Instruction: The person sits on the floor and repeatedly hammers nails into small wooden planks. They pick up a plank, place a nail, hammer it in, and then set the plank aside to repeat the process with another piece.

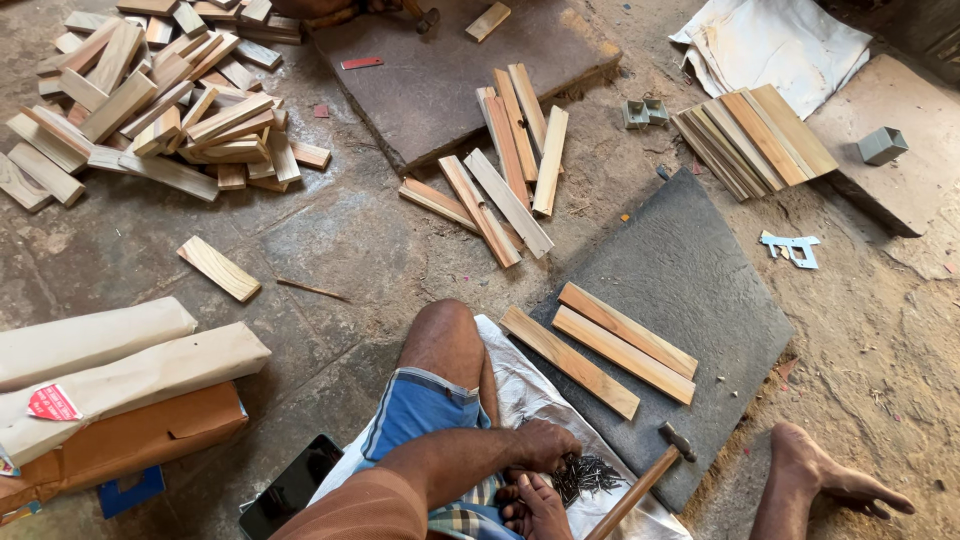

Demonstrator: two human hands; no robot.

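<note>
While I sit on the stone floor (330,240), my left hand (545,445) reaches into the pile of small dark metal nails (592,474) at the bottom centre of the frame, fingers curled together on them. I cannot see my right hand. Just right of the nails lies the wooden-handled hammer (640,485), its head on the dark grey slab (690,270), where three pale wooden slats (600,350) lie side by side.
</note>
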